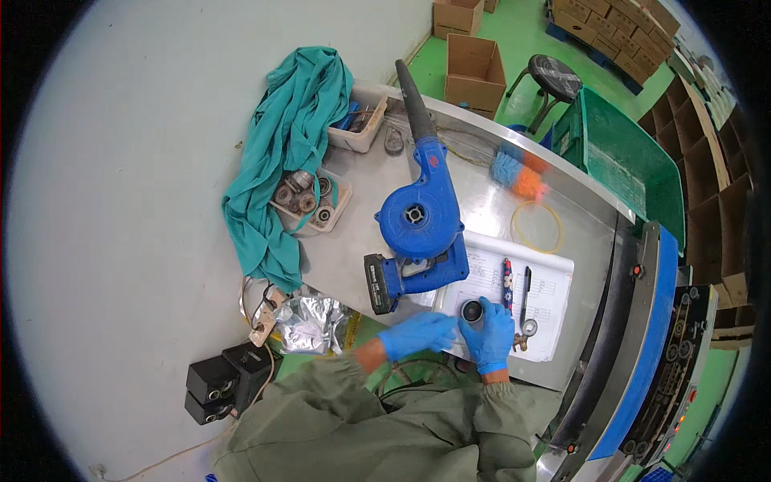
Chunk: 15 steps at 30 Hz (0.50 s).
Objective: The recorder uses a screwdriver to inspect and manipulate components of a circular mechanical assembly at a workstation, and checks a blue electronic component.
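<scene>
Taking the round piece as the clock's centre, I see a green cloth toward ten o'clock, then a blue blower at eleven. The gloved left hand is near nine; it is blurred, so I cannot tell its grip. The dark-mouthed round piece stands over papers, and the gloved right hand, at five, grasps its side. A black pen lies at two, a small gauge near four.
</scene>
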### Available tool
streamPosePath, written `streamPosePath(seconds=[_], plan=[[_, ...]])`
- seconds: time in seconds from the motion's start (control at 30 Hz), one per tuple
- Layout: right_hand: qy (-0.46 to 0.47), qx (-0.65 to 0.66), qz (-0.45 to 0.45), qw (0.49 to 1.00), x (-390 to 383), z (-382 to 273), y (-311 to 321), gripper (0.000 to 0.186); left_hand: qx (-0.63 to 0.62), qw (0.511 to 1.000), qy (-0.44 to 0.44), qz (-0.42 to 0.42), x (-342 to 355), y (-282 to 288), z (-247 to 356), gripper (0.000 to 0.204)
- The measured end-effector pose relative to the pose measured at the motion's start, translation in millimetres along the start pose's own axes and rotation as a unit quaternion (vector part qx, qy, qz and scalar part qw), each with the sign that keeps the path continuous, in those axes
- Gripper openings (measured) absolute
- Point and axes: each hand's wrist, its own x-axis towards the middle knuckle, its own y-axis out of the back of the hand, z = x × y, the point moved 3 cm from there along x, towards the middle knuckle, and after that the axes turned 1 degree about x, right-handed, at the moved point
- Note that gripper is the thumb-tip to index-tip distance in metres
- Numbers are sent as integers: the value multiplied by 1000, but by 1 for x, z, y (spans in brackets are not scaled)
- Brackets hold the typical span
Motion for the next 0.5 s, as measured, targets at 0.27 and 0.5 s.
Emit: streamPosePath(seconds=[0.27,0.5], plan=[[-65,-87,-11,994,-1,1,-3,64,506,499,-289,641,-95,219,119,48],[-77,-84,-22,993,-2,3,-2,63,439,659,-168,588,-94,308,119,37]])
